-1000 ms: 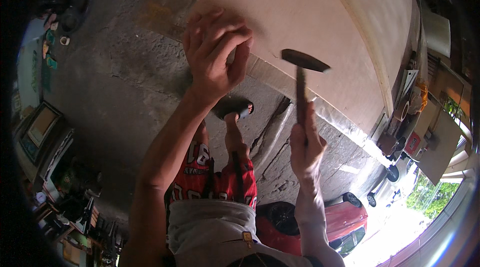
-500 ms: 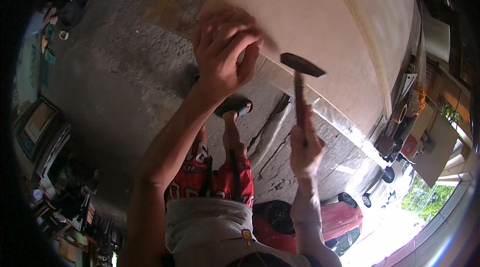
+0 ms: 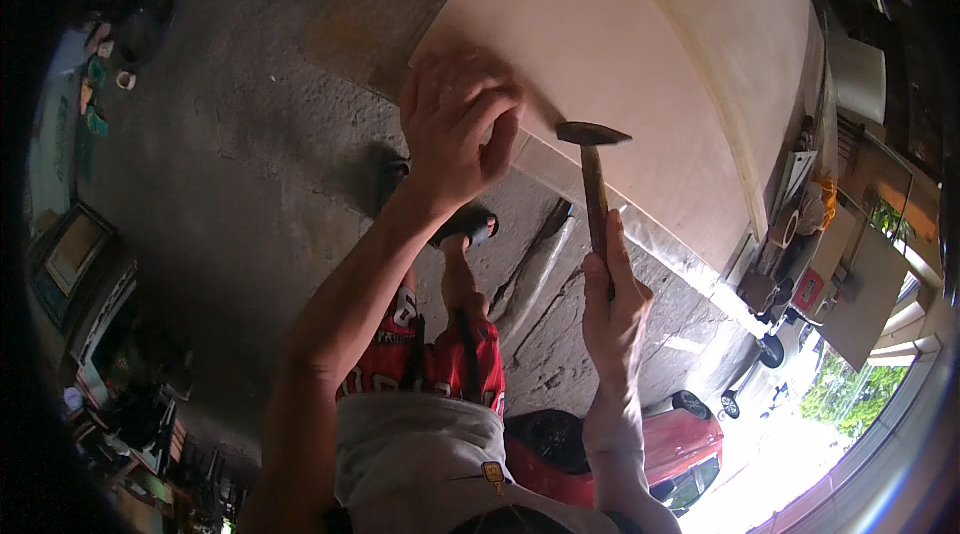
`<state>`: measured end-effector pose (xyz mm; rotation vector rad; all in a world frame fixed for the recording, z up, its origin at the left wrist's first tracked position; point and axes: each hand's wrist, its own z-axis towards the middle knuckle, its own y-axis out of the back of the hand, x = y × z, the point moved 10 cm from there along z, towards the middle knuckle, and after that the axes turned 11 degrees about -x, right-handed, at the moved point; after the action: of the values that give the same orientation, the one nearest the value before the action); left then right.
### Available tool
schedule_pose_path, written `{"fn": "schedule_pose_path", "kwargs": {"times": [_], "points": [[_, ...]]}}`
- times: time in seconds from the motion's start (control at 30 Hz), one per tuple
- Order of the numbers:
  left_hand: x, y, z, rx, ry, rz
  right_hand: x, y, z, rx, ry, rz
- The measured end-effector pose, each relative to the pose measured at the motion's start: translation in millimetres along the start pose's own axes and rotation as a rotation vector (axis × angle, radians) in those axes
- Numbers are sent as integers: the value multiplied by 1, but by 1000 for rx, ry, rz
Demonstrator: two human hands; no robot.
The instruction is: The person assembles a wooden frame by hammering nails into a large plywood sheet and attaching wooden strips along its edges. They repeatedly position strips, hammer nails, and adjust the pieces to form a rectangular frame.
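My right hand grips a hammer by its wooden handle, with the index finger stretched along it. The dark metal head is up, over the near edge of a large pale wooden panel. My left hand is at the panel's near left corner, fingers curled and the thumb bent toward the index finger. Whatever those fingers may hold is hidden by the hand. A gap separates the hammer head from my left hand. Along the panel runs a curved raised wooden strip.
Below the panel lies a rough concrete floor, with my sandalled feet on it. A red car stands behind, by the bright doorway. Framed pieces and clutter line the left. Boards lean at the right.
The hammer head has shifted slightly left and tilted flatter. My left hand appears a little lower and further right against the panel's corner, as the whole view has shifted somewhat.
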<state>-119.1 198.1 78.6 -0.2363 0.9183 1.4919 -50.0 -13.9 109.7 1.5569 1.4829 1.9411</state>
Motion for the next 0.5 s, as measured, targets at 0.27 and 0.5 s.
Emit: {"fn": "schedule_pose_path", "kwargs": {"times": [0.27, 0.5], "points": [[-37, 2, 15, 182, -74, 172, -8, 57, -50, -117, -261, 143], [-180, -41, -84, 1302, -130, -524, -131, 194, -46, -515, -376, -7]]}}
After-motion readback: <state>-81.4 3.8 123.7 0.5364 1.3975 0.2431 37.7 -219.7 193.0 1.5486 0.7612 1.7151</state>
